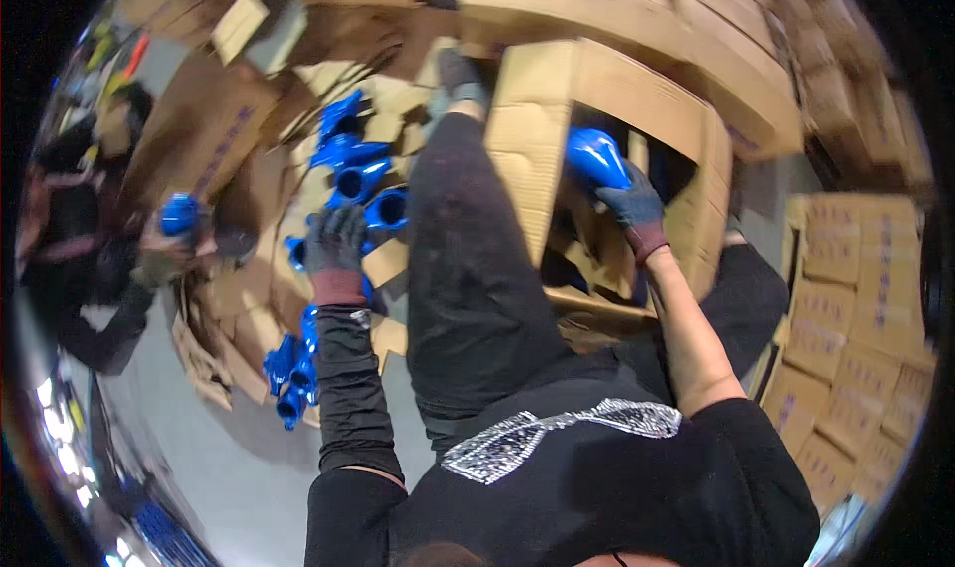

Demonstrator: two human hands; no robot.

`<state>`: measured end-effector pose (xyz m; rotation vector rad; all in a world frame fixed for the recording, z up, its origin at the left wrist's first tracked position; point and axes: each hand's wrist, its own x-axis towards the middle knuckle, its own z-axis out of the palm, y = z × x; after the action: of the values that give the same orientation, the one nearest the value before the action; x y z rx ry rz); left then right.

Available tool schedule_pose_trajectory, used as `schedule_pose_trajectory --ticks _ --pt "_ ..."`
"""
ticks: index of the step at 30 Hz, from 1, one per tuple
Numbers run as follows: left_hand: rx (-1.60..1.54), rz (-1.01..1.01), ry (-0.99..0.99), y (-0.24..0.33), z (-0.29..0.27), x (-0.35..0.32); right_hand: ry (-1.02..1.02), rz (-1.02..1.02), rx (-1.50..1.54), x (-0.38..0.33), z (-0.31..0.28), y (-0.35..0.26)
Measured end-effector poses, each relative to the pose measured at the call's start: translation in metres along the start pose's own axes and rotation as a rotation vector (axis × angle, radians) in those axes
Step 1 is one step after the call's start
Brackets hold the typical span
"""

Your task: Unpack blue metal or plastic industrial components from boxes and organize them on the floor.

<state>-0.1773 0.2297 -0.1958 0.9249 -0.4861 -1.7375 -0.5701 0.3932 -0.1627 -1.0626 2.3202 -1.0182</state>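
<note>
My right hand [634, 201], in a dark grey glove with a maroon cuff, grips a glossy blue rounded casting [595, 156]. It holds this piece over the mouth of an open cardboard box [527, 139] between my legs. On the left, my left hand [338, 244] wears a matching glove, its fingers stretched out over a group of blue hollow castings [355, 181] with round openings. The glove covers part of one casting, and I see no firm grip. More blue castings [291, 378] lie beside my left forearm.
Torn cardboard [244, 308] lies around the blue castings. At the far left a co-worker's gloved hand [164, 254] is beside another blue piece [179, 214]. Long cartons [617, 15] stand beyond the open box, and stacked cartons [846, 308] rise at the right.
</note>
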Motion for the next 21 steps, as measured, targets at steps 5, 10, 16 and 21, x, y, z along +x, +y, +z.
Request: schedule_pose_trajectory --ticks 5,10,16,21 --pt "0.329 0.170 -0.422 -0.016 0.199 -0.053 -0.073 -0.035 0.376 -0.047 -0.100 -0.035" --pt "0.600 -0.348 -0.572 -0.102 0.264 -0.103 -0.010 -0.232 0.318 -0.087 -0.155 -0.091" --pt "0.156 -0.994 -0.732 -0.178 0.222 -0.133 -0.083 -0.295 0.238 -0.104 -0.137 -0.078" --pt "0.332 -0.625 -0.903 -0.183 0.211 -0.126 -0.187 -0.296 0.244 -0.105 -0.124 -0.081"
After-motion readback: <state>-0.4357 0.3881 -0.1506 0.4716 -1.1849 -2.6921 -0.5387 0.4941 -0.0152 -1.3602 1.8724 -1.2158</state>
